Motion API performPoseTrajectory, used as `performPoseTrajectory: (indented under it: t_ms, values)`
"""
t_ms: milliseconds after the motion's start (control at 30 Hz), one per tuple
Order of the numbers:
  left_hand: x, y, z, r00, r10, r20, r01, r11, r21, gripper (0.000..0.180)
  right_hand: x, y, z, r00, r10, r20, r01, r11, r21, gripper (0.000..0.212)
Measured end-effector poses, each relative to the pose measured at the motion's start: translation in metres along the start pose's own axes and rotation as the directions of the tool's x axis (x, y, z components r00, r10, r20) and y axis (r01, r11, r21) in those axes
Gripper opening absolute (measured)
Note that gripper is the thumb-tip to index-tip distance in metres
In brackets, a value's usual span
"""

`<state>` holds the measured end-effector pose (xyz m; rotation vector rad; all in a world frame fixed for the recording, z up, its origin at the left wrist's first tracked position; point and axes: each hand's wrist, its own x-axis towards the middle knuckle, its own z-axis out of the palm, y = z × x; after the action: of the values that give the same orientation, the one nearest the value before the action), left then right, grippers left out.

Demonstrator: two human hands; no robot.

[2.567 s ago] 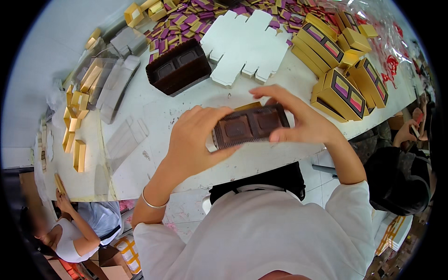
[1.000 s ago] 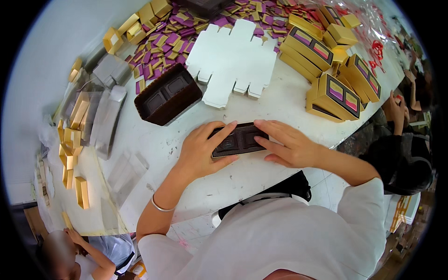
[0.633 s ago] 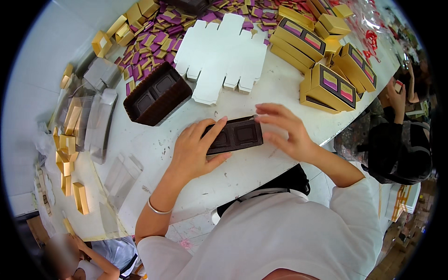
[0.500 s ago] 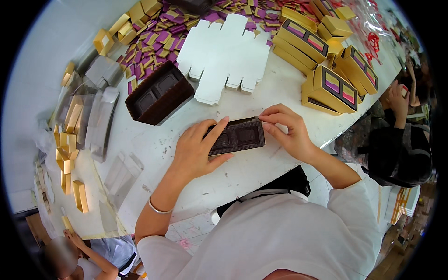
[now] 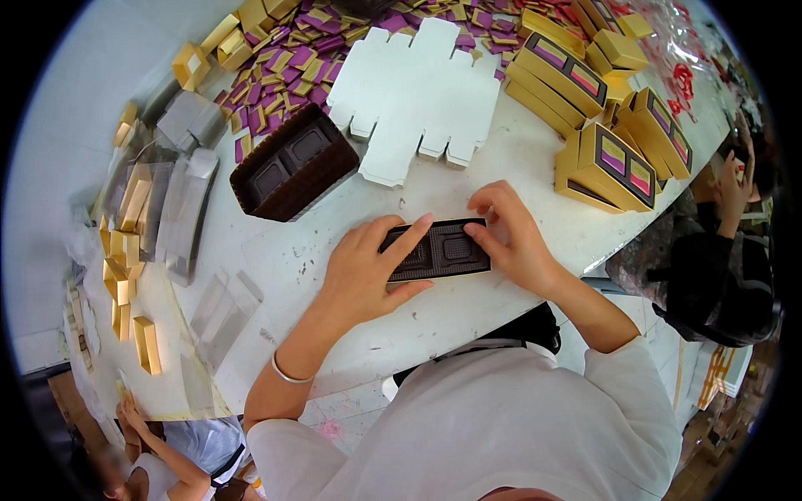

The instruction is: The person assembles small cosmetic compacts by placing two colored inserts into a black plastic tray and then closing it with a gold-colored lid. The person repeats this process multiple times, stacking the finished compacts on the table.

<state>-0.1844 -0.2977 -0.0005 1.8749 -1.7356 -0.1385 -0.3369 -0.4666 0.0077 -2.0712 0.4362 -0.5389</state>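
Note:
A dark brown plastic tray [image 5: 458, 249] with two square wells lies on the table in front of me, a thin pale rim showing along its edge. Across its left part rests my left hand [image 5: 368, 263], index finger over the top and thumb along the near edge, gripping it. At the far right corner, the thumb of my right hand [image 5: 516, 242] presses on the tray, while its other fingers are curled and raised apart from the thumb. Beyond my left hand stands a stack of similar brown trays [image 5: 292, 163]. Flat white die-cut box blanks [image 5: 418, 92] lie stacked beyond the tray.
Purple-and-gold wrapped pieces [image 5: 292, 75] are heaped at the back. Gold boxes with windowed lids [image 5: 606, 171] stand at the right. Clear plastic covers [image 5: 184, 217] and small gold boxes [image 5: 147, 344] lie at the left. Other people sit at left [image 5: 180, 472] and right [image 5: 710, 267].
My right index finger has lifted off the tray's corner, and the thumb now presses on top. The tray shows flatter to the camera. The whole view has shifted slightly.

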Motion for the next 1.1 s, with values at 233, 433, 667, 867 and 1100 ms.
performPoseTrajectory:
  t_ms: [233, 433, 667, 867, 1100]
  values:
    - [0.002, 0.024, 0.006, 0.992, -0.122, 0.030, 0.107, 0.947, 0.303, 0.077, 0.038, -0.020, -0.018, 0.929, -0.370, -0.011, 0.346, 0.878, -0.331, 0.018]
    - [0.015, 0.034, 0.023, 0.986, -0.155, -0.058, 0.164, 0.952, 0.258, 0.089, 0.168, -0.034, 0.025, 0.824, -0.565, 0.050, 0.508, 0.696, -0.507, 0.014]
    - [0.017, 0.015, 0.029, 0.984, -0.139, -0.112, 0.122, 0.982, -0.146, 0.069, 0.270, 0.001, 0.109, 0.951, -0.237, 0.196, 0.305, 0.632, -0.712, 0.022]
    - [0.022, 0.015, 0.034, 0.980, -0.136, -0.146, 0.114, 0.983, -0.147, 0.068, 0.288, 0.025, 0.096, 0.947, -0.320, 0.002, 0.305, 0.900, -0.312, 0.023]
    - [0.013, 0.017, 0.026, 0.970, -0.216, -0.108, 0.190, 0.959, -0.213, 0.067, 0.092, -0.053, -0.024, 0.886, -0.434, 0.164, 0.461, 0.862, -0.211, 0.018]
